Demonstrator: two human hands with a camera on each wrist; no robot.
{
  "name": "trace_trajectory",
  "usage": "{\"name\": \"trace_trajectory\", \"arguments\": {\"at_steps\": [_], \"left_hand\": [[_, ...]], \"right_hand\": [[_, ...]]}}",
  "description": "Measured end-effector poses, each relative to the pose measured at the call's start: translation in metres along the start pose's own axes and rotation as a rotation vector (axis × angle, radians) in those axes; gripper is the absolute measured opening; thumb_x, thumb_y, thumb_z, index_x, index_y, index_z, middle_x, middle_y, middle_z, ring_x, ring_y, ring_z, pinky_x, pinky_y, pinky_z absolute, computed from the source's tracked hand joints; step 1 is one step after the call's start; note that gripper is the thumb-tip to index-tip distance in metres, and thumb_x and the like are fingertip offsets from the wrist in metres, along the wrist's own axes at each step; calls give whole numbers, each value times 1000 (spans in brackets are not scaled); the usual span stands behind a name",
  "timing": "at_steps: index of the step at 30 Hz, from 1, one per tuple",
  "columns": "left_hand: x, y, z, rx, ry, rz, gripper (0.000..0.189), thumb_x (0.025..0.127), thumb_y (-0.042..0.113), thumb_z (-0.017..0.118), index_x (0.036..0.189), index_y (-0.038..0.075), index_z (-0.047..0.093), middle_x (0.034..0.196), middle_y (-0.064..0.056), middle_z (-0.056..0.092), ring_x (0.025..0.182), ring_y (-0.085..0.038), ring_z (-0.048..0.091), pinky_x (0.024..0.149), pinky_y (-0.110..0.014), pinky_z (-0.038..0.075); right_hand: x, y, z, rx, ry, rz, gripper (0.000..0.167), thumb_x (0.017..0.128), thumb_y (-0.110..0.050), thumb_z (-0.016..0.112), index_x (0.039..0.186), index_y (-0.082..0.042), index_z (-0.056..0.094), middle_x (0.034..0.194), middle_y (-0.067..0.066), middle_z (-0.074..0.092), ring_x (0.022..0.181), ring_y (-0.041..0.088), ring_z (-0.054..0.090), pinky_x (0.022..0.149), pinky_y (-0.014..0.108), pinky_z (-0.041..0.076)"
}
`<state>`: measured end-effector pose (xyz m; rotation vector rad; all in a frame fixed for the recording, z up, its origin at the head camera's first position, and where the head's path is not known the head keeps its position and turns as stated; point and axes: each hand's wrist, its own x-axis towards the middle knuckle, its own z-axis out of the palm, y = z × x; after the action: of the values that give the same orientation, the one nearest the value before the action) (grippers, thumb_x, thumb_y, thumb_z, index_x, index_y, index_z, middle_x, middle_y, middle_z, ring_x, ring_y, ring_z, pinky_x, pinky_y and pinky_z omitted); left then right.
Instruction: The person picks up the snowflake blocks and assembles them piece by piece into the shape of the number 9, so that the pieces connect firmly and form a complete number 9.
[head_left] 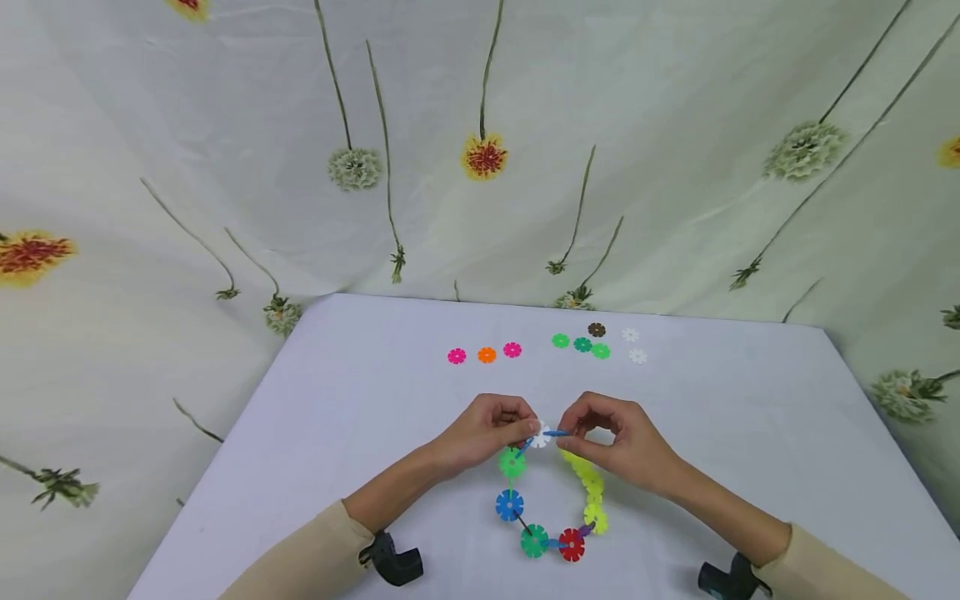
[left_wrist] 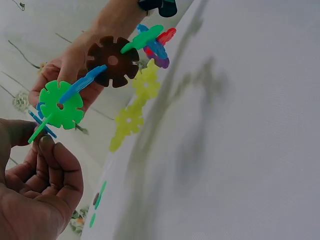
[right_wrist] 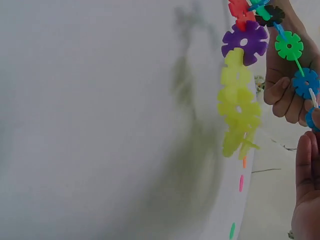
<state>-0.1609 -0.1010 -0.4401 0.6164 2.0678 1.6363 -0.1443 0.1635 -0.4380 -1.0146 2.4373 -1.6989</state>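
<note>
A chain of notched interlocking plastic discs curves between the two hands. My left hand [head_left: 483,433] pinches it at the white notched disc [head_left: 541,437], thumb at the disc's left edge. My right hand [head_left: 626,437] pinches a blue notched disc [head_left: 557,432], seen edge-on at the white disc's right side. Down the left side run a green disc [head_left: 512,462] and a blue disc [head_left: 510,504]. At the bottom are another green disc [head_left: 535,541] and a red disc [head_left: 572,545]. Beyond a purple disc [right_wrist: 244,42], several yellow discs [right_wrist: 239,107] reach towards my right hand.
On the white-covered table [head_left: 360,367], loose discs lie towards the far edge: pink [head_left: 457,356], orange [head_left: 487,355], several greens [head_left: 582,344], a brown [head_left: 596,330] and two white ones [head_left: 637,356]. A flower-printed cloth [head_left: 420,100] hangs behind the table.
</note>
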Motion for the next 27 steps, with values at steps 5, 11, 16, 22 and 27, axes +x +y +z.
{"name": "trace_trajectory", "arguments": {"at_steps": [5, 11, 16, 22, 27], "left_hand": [[-1, -4, -5, -37, 29, -59, 22, 107, 21, 65, 113, 1, 72, 86, -2, 67, 83, -13, 62, 79, -18, 55], [-3, -5, -7, -64, 2, -62, 21, 108, 17, 63, 113, -2, 70, 86, 3, 64, 82, -11, 62, 80, -17, 56], [-3, -5, -7, -53, -29, -38, 20, 109, 15, 61, 112, -3, 69, 85, 4, 63, 81, -10, 61, 79, -16, 56], [-4, -4, -11, -23, -27, -34, 20, 109, 16, 60, 113, -1, 69, 85, 4, 61, 82, -12, 60, 79, -16, 54], [-5, -3, -14, -28, -22, -53, 20, 109, 16, 60, 113, -2, 69, 85, 4, 60, 81, -10, 59, 78, -16, 54]], "right_hand": [[1, 13, -10, -82, -4, 51, 22, 92, -10, 84, 111, -15, 73, 103, -1, 76, 93, 10, 71, 85, 25, 63], [11, 47, -37, -234, 29, 220, 14, 98, -14, 79, 111, -12, 74, 104, -2, 76, 95, 10, 69, 85, 22, 59], [30, 73, -58, -376, 24, 335, 15, 101, -15, 74, 114, -9, 73, 109, 5, 76, 101, 19, 67, 88, 32, 56], [55, 95, -68, -519, 41, 343, 24, 100, -15, 72, 119, -1, 70, 114, 16, 75, 104, 31, 68, 96, 50, 55], [70, 101, -70, -581, 50, 391, 32, 99, -17, 71, 125, 1, 67, 110, 20, 72, 99, 34, 66, 92, 52, 54]]}}
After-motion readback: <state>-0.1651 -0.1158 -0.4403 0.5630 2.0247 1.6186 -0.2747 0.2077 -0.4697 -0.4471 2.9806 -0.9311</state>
